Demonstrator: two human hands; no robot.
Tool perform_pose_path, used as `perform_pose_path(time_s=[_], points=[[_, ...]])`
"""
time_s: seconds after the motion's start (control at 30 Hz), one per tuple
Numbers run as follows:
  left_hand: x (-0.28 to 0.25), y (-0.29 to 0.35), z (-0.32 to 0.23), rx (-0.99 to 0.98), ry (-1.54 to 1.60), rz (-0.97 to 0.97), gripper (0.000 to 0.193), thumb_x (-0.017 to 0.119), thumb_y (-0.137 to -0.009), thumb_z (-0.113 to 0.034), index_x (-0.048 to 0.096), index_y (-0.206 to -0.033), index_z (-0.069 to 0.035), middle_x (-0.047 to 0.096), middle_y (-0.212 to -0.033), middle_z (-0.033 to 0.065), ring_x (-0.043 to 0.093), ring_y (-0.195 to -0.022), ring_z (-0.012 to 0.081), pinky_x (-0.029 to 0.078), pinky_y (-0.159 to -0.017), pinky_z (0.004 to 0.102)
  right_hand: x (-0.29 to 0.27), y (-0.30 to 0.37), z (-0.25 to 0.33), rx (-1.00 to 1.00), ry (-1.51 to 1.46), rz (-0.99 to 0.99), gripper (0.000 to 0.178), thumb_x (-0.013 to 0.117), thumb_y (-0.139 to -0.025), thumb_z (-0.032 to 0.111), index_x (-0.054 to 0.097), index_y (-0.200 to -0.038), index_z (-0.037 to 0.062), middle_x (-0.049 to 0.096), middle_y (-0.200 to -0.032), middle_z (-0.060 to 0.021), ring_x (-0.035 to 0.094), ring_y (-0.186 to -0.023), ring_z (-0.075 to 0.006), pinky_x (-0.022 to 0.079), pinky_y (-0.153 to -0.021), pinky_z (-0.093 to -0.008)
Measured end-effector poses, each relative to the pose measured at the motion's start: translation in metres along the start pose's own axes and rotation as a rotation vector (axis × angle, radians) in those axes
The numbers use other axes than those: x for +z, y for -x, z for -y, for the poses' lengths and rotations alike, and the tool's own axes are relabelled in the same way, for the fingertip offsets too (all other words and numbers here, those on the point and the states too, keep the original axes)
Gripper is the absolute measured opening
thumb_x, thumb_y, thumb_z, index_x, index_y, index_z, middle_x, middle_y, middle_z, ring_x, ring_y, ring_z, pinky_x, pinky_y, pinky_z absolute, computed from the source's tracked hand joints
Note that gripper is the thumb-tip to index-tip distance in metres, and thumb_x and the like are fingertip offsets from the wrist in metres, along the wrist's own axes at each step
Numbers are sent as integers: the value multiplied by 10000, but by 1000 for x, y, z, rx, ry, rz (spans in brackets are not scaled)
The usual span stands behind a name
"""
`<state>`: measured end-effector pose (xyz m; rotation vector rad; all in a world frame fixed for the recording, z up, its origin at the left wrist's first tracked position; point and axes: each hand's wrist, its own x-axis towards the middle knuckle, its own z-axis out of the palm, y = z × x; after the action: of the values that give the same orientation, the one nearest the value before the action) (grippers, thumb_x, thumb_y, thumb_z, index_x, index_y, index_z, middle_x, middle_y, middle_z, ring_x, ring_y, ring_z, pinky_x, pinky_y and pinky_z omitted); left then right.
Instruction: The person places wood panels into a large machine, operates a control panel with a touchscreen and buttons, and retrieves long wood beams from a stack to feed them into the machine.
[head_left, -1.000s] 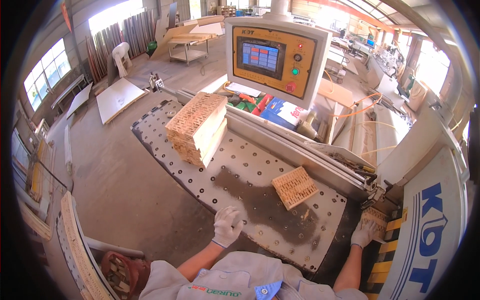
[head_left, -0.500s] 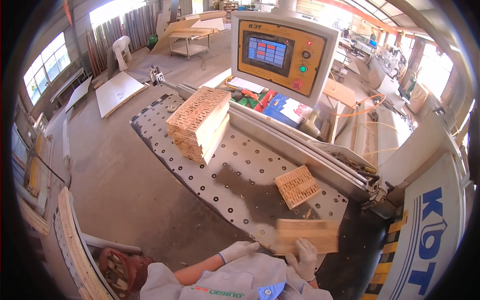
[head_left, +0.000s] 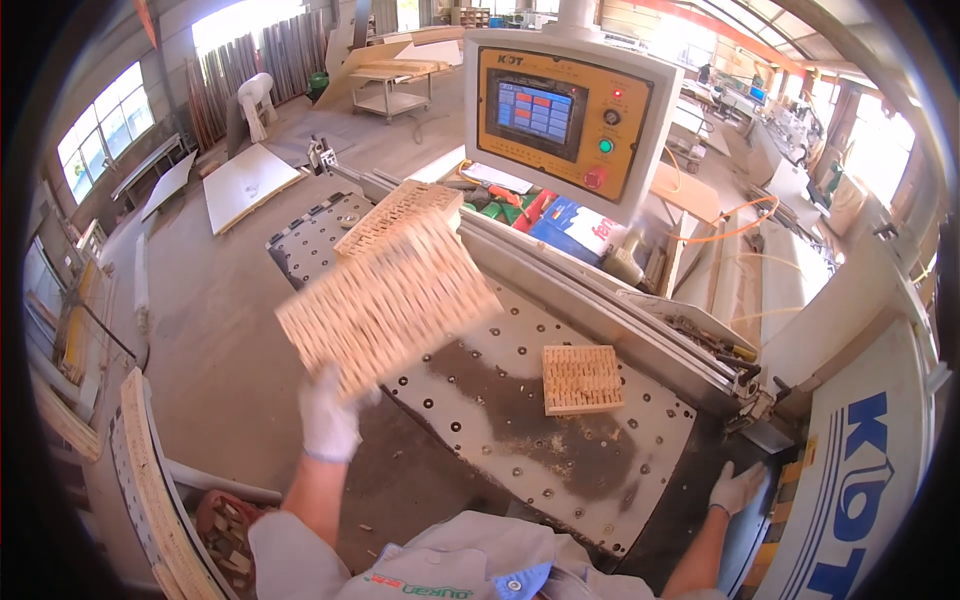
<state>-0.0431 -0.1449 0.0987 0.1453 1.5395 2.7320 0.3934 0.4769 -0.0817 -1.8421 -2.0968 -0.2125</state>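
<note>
My left hand (head_left: 327, 420), in a white glove, holds up a slatted wooden panel (head_left: 385, 295) by its lower corner; the panel is blurred and tilted in the air over the perforated metal machine table (head_left: 520, 455). Behind it a stack of similar wooden panels (head_left: 400, 205) lies on the table's far left end. A small square slatted wooden piece (head_left: 581, 379) lies flat on the table toward the right. My right hand (head_left: 737, 488), also gloved, rests at the table's near right corner with its fingers apart, holding nothing.
A yellow and white control panel with a screen (head_left: 560, 115) stands behind the table. Tools and boxes (head_left: 545, 215) lie below it. A white machine housing (head_left: 860, 450) is at right. White boards (head_left: 245, 185) lie on the concrete floor at left; a curved wooden frame (head_left: 150, 480) is near left.
My left hand has taken a wooden panel from in front of me and swung it up and to the left. My right hand has let go and moved back to the table's right corner.
</note>
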Motion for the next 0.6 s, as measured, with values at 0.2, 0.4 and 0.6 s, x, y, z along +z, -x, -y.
perform_pose_path(time_s=[0.2,0.4,0.6], points=[[4,-166,-18,-35,-257,-202,438,646,-1141,-436,690,-1386,-75,809,-1135,101,750,-767,218,590,-594,358,28,-73,-28,275,239,82,932,671,-1101,590,350,-1802,66,383,-1854,-188,340,-1722,-363,279,-1412,-480],[2,-208,0,-275,-449,-241,639,556,-1133,-624,679,-1517,-128,778,-1331,116,734,-1191,290,566,-1022,527,2,-104,-28,430,133,165,883,679,-1099,578,417,-1771,69,506,-1773,-222,542,-1590,-404,446,-1287,-553],[54,-198,31,-225,-419,-135,939,512,-1109,-761,500,-1730,-57,610,-1696,182,568,-1540,369,399,-1279,541,26,-131,-45,462,126,155,758,663,-1104,584,568,-1686,108,754,-1520,-186,744,-1345,-438,581,-1128,-544]])
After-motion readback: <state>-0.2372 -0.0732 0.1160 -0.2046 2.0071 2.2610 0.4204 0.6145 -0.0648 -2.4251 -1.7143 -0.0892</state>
